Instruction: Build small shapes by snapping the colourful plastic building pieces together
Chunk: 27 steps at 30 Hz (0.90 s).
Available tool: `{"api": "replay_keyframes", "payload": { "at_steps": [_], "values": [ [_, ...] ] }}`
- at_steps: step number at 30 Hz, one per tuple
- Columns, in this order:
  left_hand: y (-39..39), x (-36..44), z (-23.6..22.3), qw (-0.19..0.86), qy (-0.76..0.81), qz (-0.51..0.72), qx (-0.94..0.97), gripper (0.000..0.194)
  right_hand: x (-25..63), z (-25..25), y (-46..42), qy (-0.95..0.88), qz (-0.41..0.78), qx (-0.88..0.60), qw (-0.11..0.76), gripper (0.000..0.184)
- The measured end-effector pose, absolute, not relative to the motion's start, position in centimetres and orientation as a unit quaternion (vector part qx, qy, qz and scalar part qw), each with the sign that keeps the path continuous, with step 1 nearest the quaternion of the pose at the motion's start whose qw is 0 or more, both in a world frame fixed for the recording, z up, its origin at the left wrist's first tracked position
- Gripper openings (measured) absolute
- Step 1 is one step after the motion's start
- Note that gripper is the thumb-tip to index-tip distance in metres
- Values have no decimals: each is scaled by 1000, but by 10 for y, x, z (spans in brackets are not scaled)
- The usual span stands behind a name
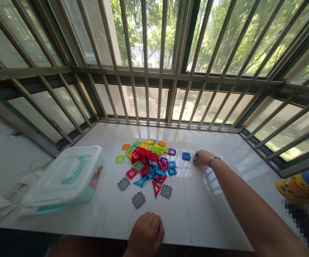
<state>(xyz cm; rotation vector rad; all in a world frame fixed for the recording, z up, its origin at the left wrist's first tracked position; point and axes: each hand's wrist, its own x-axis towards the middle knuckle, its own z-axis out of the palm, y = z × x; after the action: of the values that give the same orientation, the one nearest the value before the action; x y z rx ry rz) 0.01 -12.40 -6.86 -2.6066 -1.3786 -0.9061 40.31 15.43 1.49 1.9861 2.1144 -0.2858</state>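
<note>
Pinching gray plastic tile (195, 157) btwn R fingers (199, 157); L hand (145, 232) curled shut.

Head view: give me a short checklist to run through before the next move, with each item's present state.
1. Right hand has the grey tile at its fingertips: ok.
2. Blue tile lies apart from the heap of interlocking plastic tiles: ok.
3. Tiles in the heap lie separate: not ok, many overlap.
4. Left hand is empty: cannot tell, it is curled at the table edge.
5. Storage box has its lid shut: ok.
</note>
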Motion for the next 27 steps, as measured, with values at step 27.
{"api": "replay_keyframes", "payload": {
  "at_steps": [27],
  "values": [
    [-124,1,-67,27,-450,-305,-839,20,409,24,170,706,-129,691,85,82]
  ]
}}
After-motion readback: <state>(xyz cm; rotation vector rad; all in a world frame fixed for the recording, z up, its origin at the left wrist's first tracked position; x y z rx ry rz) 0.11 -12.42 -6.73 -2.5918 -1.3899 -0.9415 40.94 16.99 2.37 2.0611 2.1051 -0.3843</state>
